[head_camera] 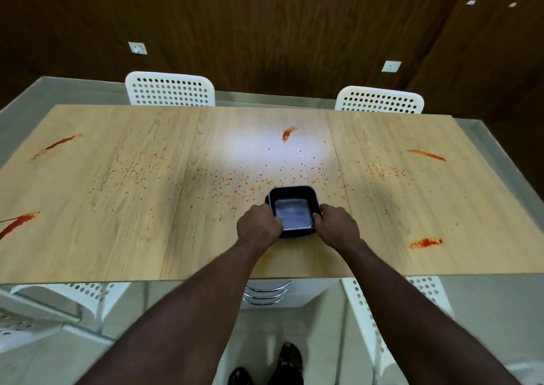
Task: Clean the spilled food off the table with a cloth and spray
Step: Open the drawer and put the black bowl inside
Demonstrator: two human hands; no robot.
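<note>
red smears (17,223) at the far left of the wooden table (117,237), another (59,143) further back. orange crumbs (229,178) scattered across the middle. left hand (259,225) curled tight on the left rim of a square black dish (293,211), right hand (338,225) clamped on the right rim, dish near the front edge, centre. more smears (426,242) at right. two white chairs (170,89) behind. cloth and spray out of view.

Bare, sleeveless forearms (188,305); dark patterned shoes (290,361) on the feet below.
</note>
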